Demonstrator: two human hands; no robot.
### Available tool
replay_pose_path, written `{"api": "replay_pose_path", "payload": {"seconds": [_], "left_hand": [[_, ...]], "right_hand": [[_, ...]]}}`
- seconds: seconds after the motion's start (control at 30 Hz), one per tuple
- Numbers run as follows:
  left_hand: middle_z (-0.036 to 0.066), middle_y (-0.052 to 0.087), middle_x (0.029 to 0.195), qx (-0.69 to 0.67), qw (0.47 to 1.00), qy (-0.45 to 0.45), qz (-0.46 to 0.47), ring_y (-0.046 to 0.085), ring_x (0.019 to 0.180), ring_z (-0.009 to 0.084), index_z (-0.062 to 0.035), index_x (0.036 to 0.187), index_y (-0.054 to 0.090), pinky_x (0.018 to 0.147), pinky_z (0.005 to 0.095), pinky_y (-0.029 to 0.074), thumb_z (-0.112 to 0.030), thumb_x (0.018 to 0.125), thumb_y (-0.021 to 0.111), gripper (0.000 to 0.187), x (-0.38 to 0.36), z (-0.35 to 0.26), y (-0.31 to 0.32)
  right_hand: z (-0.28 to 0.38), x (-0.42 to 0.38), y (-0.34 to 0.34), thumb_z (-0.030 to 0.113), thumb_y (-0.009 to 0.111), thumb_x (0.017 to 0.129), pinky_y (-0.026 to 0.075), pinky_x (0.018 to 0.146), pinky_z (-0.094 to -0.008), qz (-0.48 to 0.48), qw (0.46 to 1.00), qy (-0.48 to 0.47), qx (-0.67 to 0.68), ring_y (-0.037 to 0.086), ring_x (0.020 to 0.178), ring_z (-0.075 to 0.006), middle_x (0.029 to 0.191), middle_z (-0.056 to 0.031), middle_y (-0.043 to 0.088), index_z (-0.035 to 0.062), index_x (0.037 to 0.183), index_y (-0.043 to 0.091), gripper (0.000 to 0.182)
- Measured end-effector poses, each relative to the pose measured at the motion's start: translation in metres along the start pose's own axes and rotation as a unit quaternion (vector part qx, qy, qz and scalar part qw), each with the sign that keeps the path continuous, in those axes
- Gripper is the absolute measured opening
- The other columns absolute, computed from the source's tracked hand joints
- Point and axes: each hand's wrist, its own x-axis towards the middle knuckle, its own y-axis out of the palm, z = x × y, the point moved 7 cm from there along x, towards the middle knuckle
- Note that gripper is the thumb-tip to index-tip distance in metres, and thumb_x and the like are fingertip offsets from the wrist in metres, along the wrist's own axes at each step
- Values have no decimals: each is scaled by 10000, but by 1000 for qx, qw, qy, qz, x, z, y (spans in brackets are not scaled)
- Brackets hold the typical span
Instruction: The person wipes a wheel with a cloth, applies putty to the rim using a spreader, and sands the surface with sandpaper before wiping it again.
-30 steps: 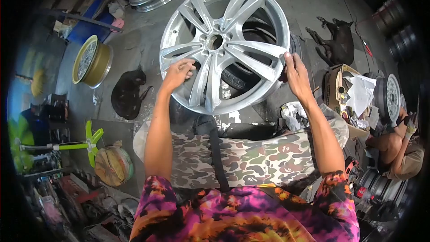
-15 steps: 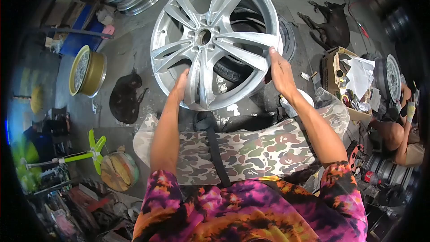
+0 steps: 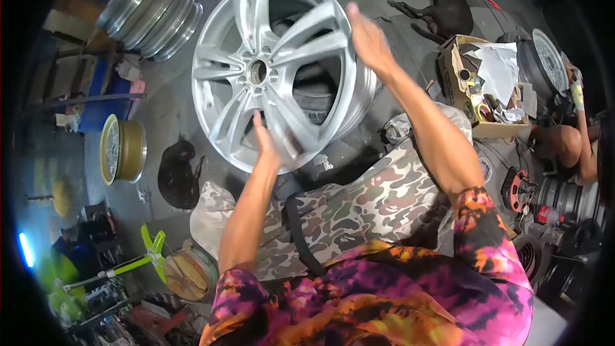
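A large silver alloy wheel rim [image 3: 331,109] with paired spokes is tilted in front of me, above a dark tire [image 3: 314,104] partly seen through its openings. My left hand [image 3: 266,144] is at the rim's lower part, its thumb raised over a spoke and the other fingers hidden or blurred. At the rim's upper right edge is my right hand [image 3: 369,40], flat against the side, with its fingers stretched out and slightly blurred.
Stacked rims [image 3: 150,13] lie at upper left, a gold rim [image 3: 125,149] at left. Two dark dogs [image 3: 179,173] [image 3: 448,6] lie on the floor. A cardboard box [image 3: 458,80] of scraps is at right, beside another person's knee [image 3: 560,144]. A green-legged stand [image 3: 150,253] is at lower left.
The rim has turned counterclockwise and moved left. My right hand has risen along its edge, with the fingers now straighter. My left hand is lower, and the camera view has shifted.
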Motion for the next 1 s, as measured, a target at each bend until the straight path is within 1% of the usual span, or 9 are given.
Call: {"api": "replay_pose_path", "payload": {"seconds": [0.03, 0.17, 0.43, 0.57, 0.7, 0.77, 0.87, 0.93, 1.0], "left_hand": [[109, 539, 1217, -39, 996, 34, 71, 498, 1105, 223, -120, 1393, 478, 940, 428, 403, -709, 923, 308, 773, 10, 5, 17], [63, 438, 709, -119, 989, 46, 69, 431, 591, 210, -106, 1001, 483, 606, 343, 411, -668, 949, 280, 600, 27, 7, 64], [89, 537, 800, -122, 988, 22, 95, 533, 690, 234, -97, 1088, 531, 632, 368, 481, -696, 929, 333, 651, 41, 13, 51], [138, 542, 993, -111, 986, 9, 122, 554, 908, 283, -76, 1330, 449, 882, 451, 496, -685, 929, 386, 731, 52, 13, 34], [180, 394, 1498, 22, 990, 27, 138, 413, 1361, 344, -27, 1522, 267, 1145, 516, 326, -693, 939, 409, 896, 37, 0, 42], [220, 395, 1488, 226, 973, 47, -16, 453, 1328, 367, 24, 1511, 251, 1104, 474, 367, -711, 946, 389, 937, 41, -20, 1], [173, 588, 1274, 347, 908, 230, -40, 601, 1065, 239, 13, 1375, 474, 926, 346, 494, -431, 1019, 441, 570, 4, -66, -13], [176, 590, 1290, 334, 885, 324, 2, 609, 1091, 230, 30, 1366, 477, 937, 355, 505, -286, 1013, 422, 477, -43, -75, 13], [190, 600, 1246, 338, 880, 323, 84, 626, 1067, 241, 61, 1349, 474, 921, 355, 519, -218, 1000, 422, 450, -80, -61, 58]], "right_hand": [[-5, 29, 0, 683, 227, 990, 447, 934, -487, 12, 1000, 7, 7, 626, 1020, -454, 1051, -318, 658, -90, 1124, 626, 881], [-2, 61, -3, 660, 228, 1011, 512, 890, -300, 110, 958, 14, 265, 664, 981, -200, 1082, -192, 693, -98, 1316, 540, 875], [-18, 5, -147, 404, 533, 1013, 472, 695, -262, -29, 999, -24, -6, 597, 769, -96, 846, -39, 691, -14, 1058, 720, 459], [-29, -61, -225, 366, 560, 1013, 486, 691, -256, -119, 980, 39, 156, 613, 742, -92, 858, -8, 669, -11, 1029, 700, 402], [-156, -164, -286, 347, 587, 979, 436, 612, -297, -110, 978, 139, -108, 535, 637, -105, 680, -46, 612, -5, 899, 677, 372], [-216, -229, -301, 338, 598, 960, 421, 591, -333, -128, 961, 208, -133, 526, 615, -125, 642, -86, 590, -10, 830, 664, 377], [-264, -339, -288, 302, 609, 937, 439, 599, -347, -141, 938, 297, -113, 551, 617, -138, 668, -105, 619, -12, 827, 678, 340], [-267, -389, -256, 268, 631, 906, 479, 613, -362, -208, 919, 329, -68, 596, 602, -199, 667, -114, 642, -6, 835, 691, 289], [-277, -419, -211, 280, 701, 854, 517, 731, -412, -132, 927, 324, -132, 657, 804, -289, 886, -177, 680, 7, 937, 695, 285]]}}
